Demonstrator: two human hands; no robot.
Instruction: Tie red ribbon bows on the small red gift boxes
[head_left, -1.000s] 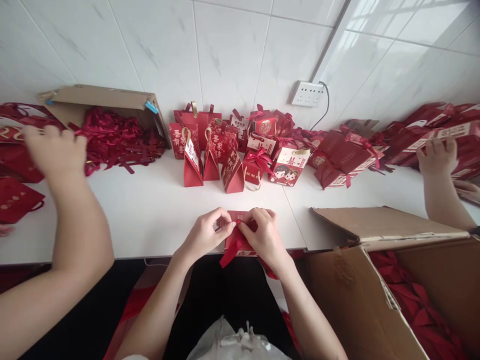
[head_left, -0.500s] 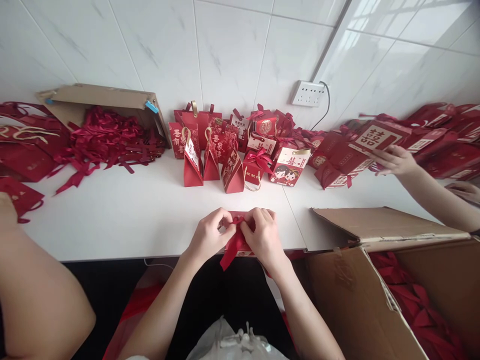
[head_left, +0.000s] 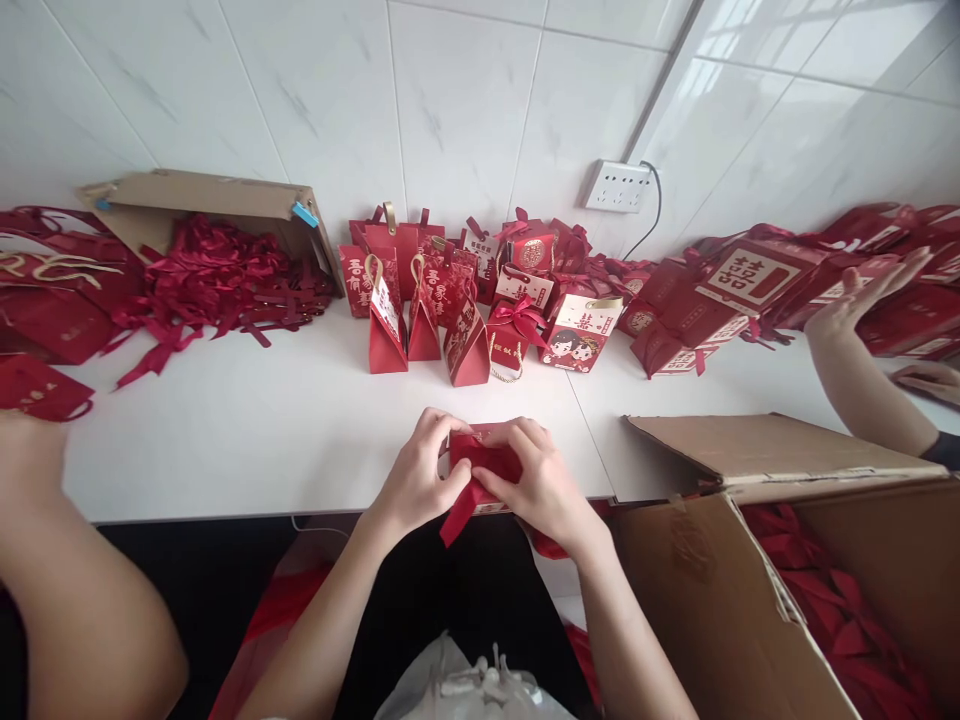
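Resting at the front edge of the desk (head_left: 315, 420), a small red gift box (head_left: 491, 507) sits between the person's two hands, mostly hidden beneath them. A red satin ribbon (head_left: 459, 514) lies over its upper face, one tail slanting down past the near side. The right hand (head_left: 546, 475) has the ribbon between thumb and curled fingers. The left hand (head_left: 424, 472) touches the ribbon from the other side, thumb and index finger bent around it and apart at the tips; whether they pinch it is not clear.

The box looks like thin printed card, so it should be light, fairly stiff along its folded edges and easy to dent in the middle of a panel. Whether anything is inside does not show. A sound hold would be by its edges or corners, with light pressure, since a hard squeeze could crease it. Its low weight suggests that a tug on the ribbon could drag it, so a finger against the card would steady it.

The ribbon seems soft, limp and rather slippery: it drapes instead of standing up, and its smooth face may slide under a loose touch. It is best taken flat between thumb and fingertip, close to where it gathers. The finished bow on the gold-corded gift box (head_left: 514, 333) behind shows similar ribbon holding rounded loops, which hard pressing would probably flatten.
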